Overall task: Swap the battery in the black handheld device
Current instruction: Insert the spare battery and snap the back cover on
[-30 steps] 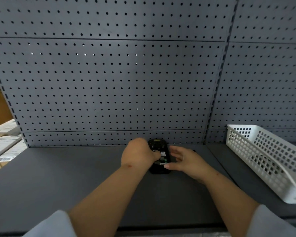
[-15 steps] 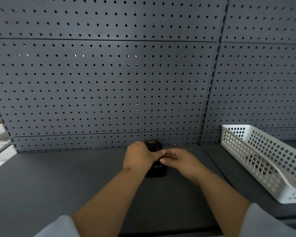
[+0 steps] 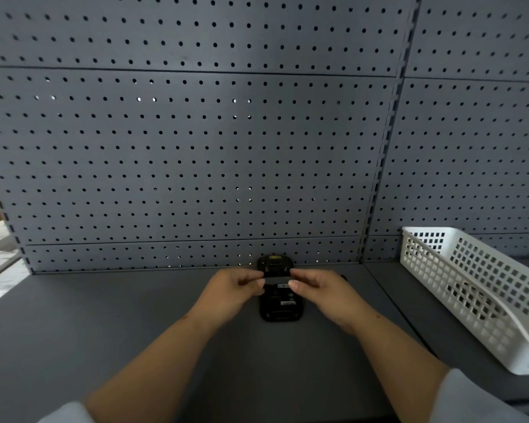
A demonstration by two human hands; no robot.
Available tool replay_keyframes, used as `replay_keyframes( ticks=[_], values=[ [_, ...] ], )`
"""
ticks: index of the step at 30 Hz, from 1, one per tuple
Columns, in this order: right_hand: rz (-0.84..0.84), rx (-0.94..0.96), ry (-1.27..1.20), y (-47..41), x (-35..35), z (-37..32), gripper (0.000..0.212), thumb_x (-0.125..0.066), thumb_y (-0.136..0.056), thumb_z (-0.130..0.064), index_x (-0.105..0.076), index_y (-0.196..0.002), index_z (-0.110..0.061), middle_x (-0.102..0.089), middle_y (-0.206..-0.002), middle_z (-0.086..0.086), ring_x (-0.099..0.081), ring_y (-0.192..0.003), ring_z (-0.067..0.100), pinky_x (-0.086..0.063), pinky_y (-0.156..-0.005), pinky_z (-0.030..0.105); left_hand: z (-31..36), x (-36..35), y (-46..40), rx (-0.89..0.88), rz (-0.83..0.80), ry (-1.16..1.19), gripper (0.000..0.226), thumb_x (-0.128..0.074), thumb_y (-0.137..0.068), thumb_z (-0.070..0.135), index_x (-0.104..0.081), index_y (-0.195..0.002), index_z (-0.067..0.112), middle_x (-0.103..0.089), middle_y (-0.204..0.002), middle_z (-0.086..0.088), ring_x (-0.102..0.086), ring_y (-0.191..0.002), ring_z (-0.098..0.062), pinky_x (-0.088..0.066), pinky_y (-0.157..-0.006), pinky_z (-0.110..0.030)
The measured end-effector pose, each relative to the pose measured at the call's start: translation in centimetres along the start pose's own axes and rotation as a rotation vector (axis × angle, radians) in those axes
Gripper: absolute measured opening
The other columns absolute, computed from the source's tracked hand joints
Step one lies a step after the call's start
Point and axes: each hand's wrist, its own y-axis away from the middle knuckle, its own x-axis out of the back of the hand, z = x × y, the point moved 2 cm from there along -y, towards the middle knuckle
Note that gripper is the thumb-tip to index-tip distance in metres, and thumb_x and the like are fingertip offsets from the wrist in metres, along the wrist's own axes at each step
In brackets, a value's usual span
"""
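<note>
Two hands (image 3: 232,288) (image 3: 321,290) over black device (image 3: 280,303), grip unclear.

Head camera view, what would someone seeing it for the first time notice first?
Probably the two hands, left and right, meeting at the centre over the black handheld device, which lies flat on the dark grey shelf near the back. They seem to pinch a thin grey strip between them, though it is too small to identify. Behind stands a large grey pegboard wall, and a white plastic basket sits at the right.

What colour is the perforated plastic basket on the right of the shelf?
White, with a grid of small square holes: the white plastic basket, clearest in the head view.
</note>
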Motion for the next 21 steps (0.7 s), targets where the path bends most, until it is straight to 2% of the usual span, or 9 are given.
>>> replay_keyframes(
  ticks=[3,5,7,9,11,12,14,16,21],
  values=[
    [0.011,0.011,0.018,0.1,-0.2,0.1,0.045,-0.055,-0.09,-0.026,-0.047,-0.133,-0.016,-0.054,-0.135,-0.001,-0.049,-0.107,-0.004,-0.036,-0.078,0.002,-0.6,0.0,0.2,-0.024,0.02,0.017,0.03,-0.062,-0.085,0.016,-0.063,-0.115,0.012,-0.068,-0.103,0.003,-0.061,-0.095,0.0,-0.044,-0.095,-0.015],
    [0.028,0.022,0.05,0.1,-0.3,0.3,0.046,-0.056,-0.09,-0.027,-0.046,-0.133,-0.017,-0.054,-0.136,0.0,-0.049,-0.112,0.0,-0.037,-0.078,0.004,-0.9,-0.2,0.2,-0.036,0.04,-0.002,0.03,-0.063,-0.085,0.018,-0.064,-0.114,0.015,-0.067,-0.102,0.007,-0.057,-0.088,0.01,-0.042,-0.077,0.0],
    [0.046,0.037,0.101,0.2,-0.4,0.4,0.046,-0.056,-0.089,-0.028,-0.047,-0.133,-0.019,-0.054,-0.137,0.001,-0.05,-0.118,0.005,-0.04,-0.088,0.009,-1.3,-0.3,0.1,-0.046,0.051,-0.007,0.029,-0.063,-0.085,0.017,-0.064,-0.114,0.014,-0.067,-0.099,0.007,-0.058,-0.081,0.014,-0.042,-0.071,0.002],
    [0.073,0.054,0.164,0.2,-0.6,0.5,0.046,-0.056,-0.089,-0.031,-0.048,-0.133,-0.023,-0.053,-0.137,0.002,-0.049,-0.124,0.009,-0.038,-0.102,0.02,-1.6,-0.3,0.0,-0.055,0.054,0.007,0.028,-0.063,-0.085,0.017,-0.065,-0.113,0.014,-0.068,-0.097,0.008,-0.059,-0.079,0.017,-0.045,-0.078,-0.001],
    [0.106,0.07,0.188,0.2,-0.8,0.6,0.045,-0.056,-0.089,-0.033,-0.048,-0.132,-0.024,-0.054,-0.137,0.002,-0.049,-0.125,0.011,-0.037,-0.105,0.024,-1.6,-0.3,-0.1,-0.054,0.045,0.006,0.029,-0.061,-0.086,0.019,-0.064,-0.114,0.014,-0.068,-0.102,0.007,-0.059,-0.085,0.013,-0.048,-0.088,-0.01],
    [0.115,0.073,0.183,0.2,-0.8,0.5,0.045,-0.055,-0.089,-0.033,-0.048,-0.132,-0.024,-0.054,-0.136,0.002,-0.049,-0.124,0.01,-0.037,-0.103,0.021,-1.6,-0.3,-0.1,-0.056,0.031,-0.006,0.03,-0.06,-0.087,0.02,-0.062,-0.116,0.015,-0.066,-0.105,0.007,-0.057,-0.087,0.012,-0.046,-0.088,-0.008],
    [0.12,0.074,0.174,0.2,-0.8,0.5,0.045,-0.055,-0.09,-0.031,-0.047,-0.133,-0.022,-0.054,-0.136,0.001,-0.05,-0.122,0.009,-0.035,-0.097,0.016,-1.5,-0.4,-0.3,-0.062,-0.003,-0.045,0.035,-0.057,-0.089,0.021,-0.056,-0.123,0.015,-0.06,-0.112,0.008,-0.053,-0.092,0.009,-0.039,-0.074,0.006],
    [0.13,0.069,0.187,0.1,-0.8,0.6,0.044,-0.055,-0.09,-0.03,-0.048,-0.133,-0.022,-0.055,-0.136,0.001,-0.05,-0.123,0.009,-0.034,-0.095,0.014,-1.7,-0.5,-0.4,-0.065,-0.042,-0.082,0.04,-0.055,-0.09,0.022,-0.05,-0.129,0.014,-0.055,-0.118,0.01,-0.05,-0.103,0.003,-0.034,-0.067,0.011],
    [0.159,0.051,0.167,0.0,-1.0,1.2,0.041,-0.058,-0.089,-0.024,-0.052,-0.129,-0.018,-0.058,-0.132,0.003,-0.053,-0.118,0.008,-0.03,-0.081,-0.001,-2.5,-0.5,-0.5,-0.086,-0.083,-0.092,0.049,-0.053,-0.091,0.023,-0.039,-0.138,0.017,-0.05,-0.139,0.001,-0.044,-0.118,0.004,-0.031,-0.078,0.01]
  ],
)
